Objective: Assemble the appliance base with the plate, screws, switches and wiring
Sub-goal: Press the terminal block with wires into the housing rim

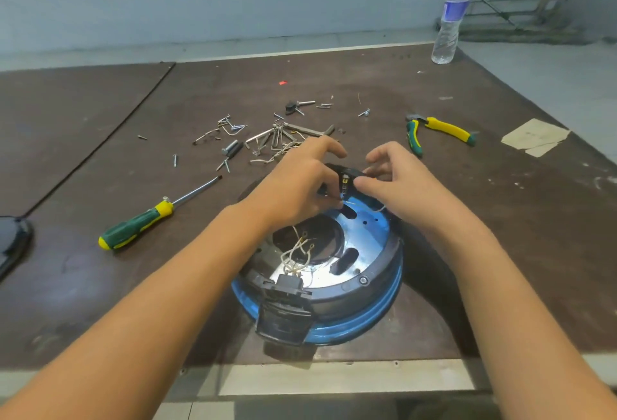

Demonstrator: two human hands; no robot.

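Note:
The round appliance base (377, 289), blue-rimmed with a shiny metal plate (364, 239) inside, lies near the table's front edge. Pale wires (298, 252) with ring terminals curl over its middle, and a black switch housing (283, 312) sits at its near side. My left hand (300, 182) and my right hand (397, 179) meet over the far rim. Together they pinch a small black switch part (345, 177) with metal contacts. A thin wire runs from it under my right hand.
Loose screws, bolts and hex keys (267, 139) lie scattered beyond the hands. A green-yellow screwdriver (147, 219) lies to the left, yellow-green pliers (437, 130) to the right. A water bottle (450, 18) stands at the far right. A dark object (13, 242) sits at the left edge.

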